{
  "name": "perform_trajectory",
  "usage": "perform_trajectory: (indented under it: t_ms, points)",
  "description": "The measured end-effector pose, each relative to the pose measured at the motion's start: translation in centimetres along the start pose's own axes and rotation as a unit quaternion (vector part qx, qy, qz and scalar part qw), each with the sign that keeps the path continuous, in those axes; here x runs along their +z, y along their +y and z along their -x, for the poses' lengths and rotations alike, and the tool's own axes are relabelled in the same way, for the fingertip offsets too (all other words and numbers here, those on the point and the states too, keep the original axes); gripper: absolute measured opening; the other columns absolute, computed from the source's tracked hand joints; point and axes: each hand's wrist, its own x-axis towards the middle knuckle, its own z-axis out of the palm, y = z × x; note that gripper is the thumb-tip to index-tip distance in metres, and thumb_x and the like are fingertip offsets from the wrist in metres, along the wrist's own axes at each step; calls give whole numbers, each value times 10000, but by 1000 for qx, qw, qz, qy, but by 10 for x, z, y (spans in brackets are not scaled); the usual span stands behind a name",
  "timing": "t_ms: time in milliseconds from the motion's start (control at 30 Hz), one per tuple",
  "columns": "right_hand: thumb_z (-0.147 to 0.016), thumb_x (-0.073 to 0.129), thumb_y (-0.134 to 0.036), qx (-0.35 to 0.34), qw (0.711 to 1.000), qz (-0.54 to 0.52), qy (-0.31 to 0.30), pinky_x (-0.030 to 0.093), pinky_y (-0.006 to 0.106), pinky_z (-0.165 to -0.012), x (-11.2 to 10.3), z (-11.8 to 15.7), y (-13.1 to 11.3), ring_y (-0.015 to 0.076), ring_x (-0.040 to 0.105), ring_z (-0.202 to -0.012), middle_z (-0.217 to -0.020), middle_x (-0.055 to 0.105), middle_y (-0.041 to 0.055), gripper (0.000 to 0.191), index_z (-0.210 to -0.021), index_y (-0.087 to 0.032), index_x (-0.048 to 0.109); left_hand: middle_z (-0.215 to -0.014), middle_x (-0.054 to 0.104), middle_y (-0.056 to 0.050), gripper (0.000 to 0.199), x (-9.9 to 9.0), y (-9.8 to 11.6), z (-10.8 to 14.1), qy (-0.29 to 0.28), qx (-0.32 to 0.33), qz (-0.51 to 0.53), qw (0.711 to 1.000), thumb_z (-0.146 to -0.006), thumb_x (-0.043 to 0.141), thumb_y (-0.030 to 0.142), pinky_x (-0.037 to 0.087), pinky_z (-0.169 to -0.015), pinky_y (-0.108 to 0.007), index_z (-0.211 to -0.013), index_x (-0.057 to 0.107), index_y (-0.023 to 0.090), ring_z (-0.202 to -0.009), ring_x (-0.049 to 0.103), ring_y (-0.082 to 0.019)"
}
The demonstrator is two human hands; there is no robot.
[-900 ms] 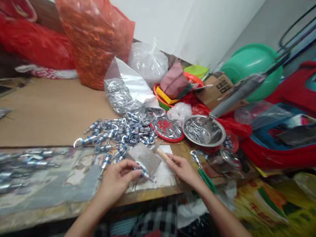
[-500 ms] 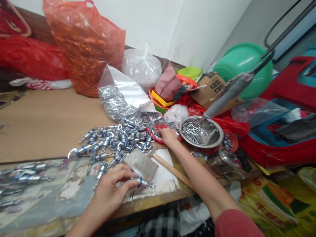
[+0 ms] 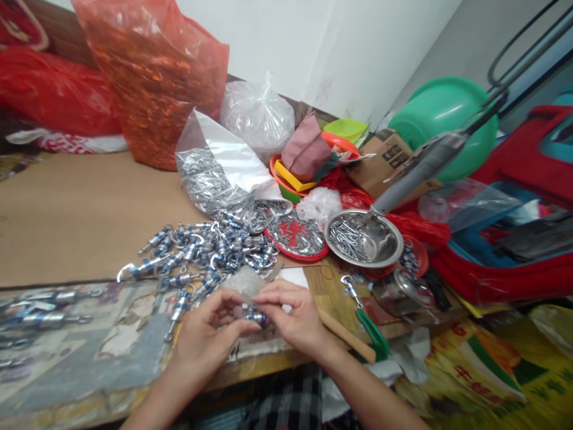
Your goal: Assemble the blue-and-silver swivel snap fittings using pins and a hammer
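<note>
Both of my hands meet near the front edge of the table over a small silver and blue metal clip. My left hand pinches the clip from the left. My right hand closes on its right end with fingertips. Under them lies a grey metal block on white paper. Just beyond is a pile of several similar blue and silver clips. A red plate of small metal parts sits behind my right hand.
A steel bowl of nails stands at right, with a wooden-handled tool and green-handled pliers by the table edge. Clear bags of metal parts, an orange bag, a green basin and red bags crowd the back.
My right hand left the tool handle, reached to the red plate, then came back to join my left hand at the clip. My left hand stayed holding the clip.
</note>
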Motion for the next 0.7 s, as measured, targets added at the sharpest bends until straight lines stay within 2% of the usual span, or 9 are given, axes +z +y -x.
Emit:
perform_trajectory:
  t_ms: [67, 133, 267, 367, 467, 533, 633, 700]
  points:
    - [-703, 619, -86, 14, 999, -42, -4, 496, 228, -613, 3, 5, -1, 129, 617, -658, -699, 680, 26, 169, -756, -209, 721, -571, 603, 65, 292, 1, 1, 1, 13, -17, 32, 999, -524, 714, 139, 494, -533, -211, -791, 617, 204, -547, 597, -126]
    - [-694, 632, -83, 22, 997, -77, -16, 500, 231, -629, 3, 6, 2, 129, 621, -663, -699, 686, 17, 183, -753, -230, 723, -590, 621, 51, 323, 0, 2, 2, 16, -1, 13, 1000, -527, 716, 142, 492, -535, -215, -838, 653, 200, -550, 595, -127]
    - [-696, 632, -81, 13, 992, -122, -41, 512, 243, -657, -1, 8, 8, 133, 630, -701, -734, 693, 17, 209, -781, -251, 720, -650, 663, 1, 123, -4, 6, 6, -18, 82, -59, 995, -601, 689, 182, 473, -581, -217, -707, 731, 228, -622, 610, -141]
    - [-715, 629, -106, -16, 993, -110, -47, 520, 257, -668, -4, 13, 3, 141, 634, -718, -749, 694, 28, 181, -799, -240, 717, -646, 658, -11, 92, -5, 9, 8, -31, 78, -54, 995, -628, 669, 181, 461, -569, -206, -644, 740, 237, -624, 612, -139]
    - [-738, 618, -123, -63, 996, -39, -45, 520, 279, -716, -7, 20, -5, 156, 634, -780, -823, 689, 57, 195, -899, -205, 690, -636, 647, -4, 77, -6, 10, 9, -33, 61, -19, 997, -625, 677, 190, 456, -560, -197, -628, 736, 239, -610, 603, -130]
    - [-729, 627, -112, -121, 991, 42, -27, 521, 282, -729, -10, 26, -7, 164, 627, -809, -870, 674, 81, 257, -977, -174, 655, -645, 650, 1, 65, -8, 11, 9, -37, 56, 0, 998, -632, 678, 194, 459, -583, -199, -628, 728, 236, -623, 604, -129]
    - [-763, 550, -58, -229, 959, 163, -14, 530, 267, -703, -14, 33, -5, 163, 627, -829, -909, 664, 97, 306, -1040, -171, 615, -662, 653, -7, 53, -11, 14, 8, -62, 59, -14, 996, -659, 664, 213, 462, -613, -221, -632, 710, 214, -644, 608, -141]
    - [-796, 479, -48, -277, 935, 221, -29, 533, 271, -699, -17, 34, -3, 169, 628, -861, -941, 666, 105, 320, -1060, -180, 604, -653, 643, -12, 83, -12, 17, 8, -78, 71, -47, 993, -684, 645, 232, 459, -605, -235, -626, 696, 200, -632, 602, -146]
